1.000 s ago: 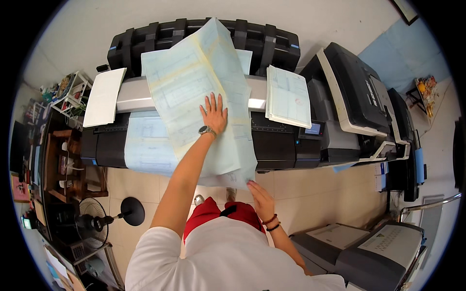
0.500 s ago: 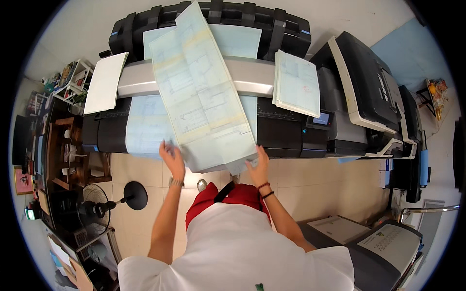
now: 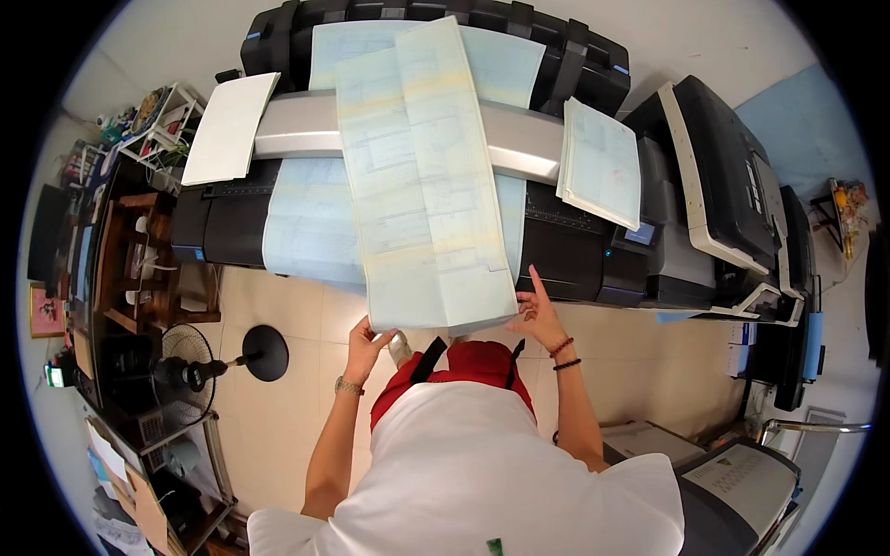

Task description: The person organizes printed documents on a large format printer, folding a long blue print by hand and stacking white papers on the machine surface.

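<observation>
Wide printer: black (image 3: 561, 264), spanning the view; its far roll housing is cut by the top edge, and papers cover much of its middle.
Copier: dark and pale (image 3: 732, 176), right of the printer; its lower part is hard to make out.
Blue sheet: under the folded drawing (image 3: 311, 218), showing at both ends; its middle is hidden by the grey bar and the drawing.
Folded drawing: long, pale blue-green with yellowed bands (image 3: 426, 185), lying across the bar, its near end at the printer's front edge; fine lines too faint to read.
Right stack: papers (image 3: 603, 162) on the bar's right end.
Left stack: white papers (image 3: 232, 130), on the bar's left end.
Right hand: at the near right corner (image 3: 542, 318), index finger raised; cannot tell whether it grips.
Left hand: thumb and fingers pinched on the near left corner (image 3: 364, 348), some fingertips hidden.
Watch: on the left wrist (image 3: 349, 385), dial unseen.
</observation>
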A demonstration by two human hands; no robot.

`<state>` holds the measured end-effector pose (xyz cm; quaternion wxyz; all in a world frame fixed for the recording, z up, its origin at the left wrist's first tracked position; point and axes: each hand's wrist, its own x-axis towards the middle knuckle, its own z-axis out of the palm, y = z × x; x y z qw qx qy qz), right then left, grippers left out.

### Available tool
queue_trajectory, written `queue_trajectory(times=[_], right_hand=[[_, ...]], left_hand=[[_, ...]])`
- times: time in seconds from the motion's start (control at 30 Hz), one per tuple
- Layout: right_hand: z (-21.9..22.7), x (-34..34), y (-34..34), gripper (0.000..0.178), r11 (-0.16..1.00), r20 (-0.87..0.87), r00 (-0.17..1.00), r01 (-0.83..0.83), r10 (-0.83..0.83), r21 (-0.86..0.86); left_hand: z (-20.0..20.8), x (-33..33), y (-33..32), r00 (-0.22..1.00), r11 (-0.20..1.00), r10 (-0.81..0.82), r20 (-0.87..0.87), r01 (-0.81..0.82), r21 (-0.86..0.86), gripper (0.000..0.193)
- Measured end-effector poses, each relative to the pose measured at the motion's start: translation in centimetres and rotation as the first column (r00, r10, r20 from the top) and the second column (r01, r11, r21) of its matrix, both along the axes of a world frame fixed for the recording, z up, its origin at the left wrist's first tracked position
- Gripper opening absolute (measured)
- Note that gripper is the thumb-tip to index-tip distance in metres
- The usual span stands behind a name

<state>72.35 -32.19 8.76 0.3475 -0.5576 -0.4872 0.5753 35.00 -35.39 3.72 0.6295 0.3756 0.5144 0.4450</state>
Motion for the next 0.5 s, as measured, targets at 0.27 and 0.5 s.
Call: queue_trajectory(times=[0.27,0.5], right_hand=[[7.2,-3.8,0.8,0.037,0.848,0.508,0.859,-0.227,-0.058,0.479],[4.2,-4.8,5.3,0.027,0.892,-0.015,0.995,0.092,-0.095,0.442]], left_hand=[[6.6,-1.7,0.9,0.981,0.970,0.149,0.125,-0.170,0.174,0.072],[6.7,-4.6,4.8,0.857,0.974,-0.003,-0.516,0.119,0.193,0.053]])
